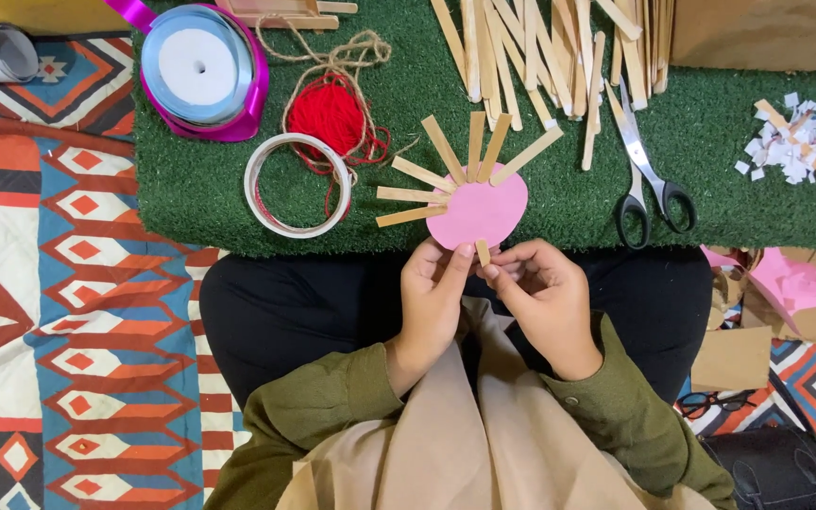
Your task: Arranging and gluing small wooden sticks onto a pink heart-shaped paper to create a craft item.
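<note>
Head view: your left hand and right hand meet over your lap, fingertips pinching a short wooden stick at the lower edge of a pink disc fringed with sticks, lying on green turf beside scissors.

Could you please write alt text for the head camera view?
Both hands, left hand and right hand, pinch a short wooden stick at the edge of a pink paper disc fanned with sticks, on green turf beside scissors.
</note>
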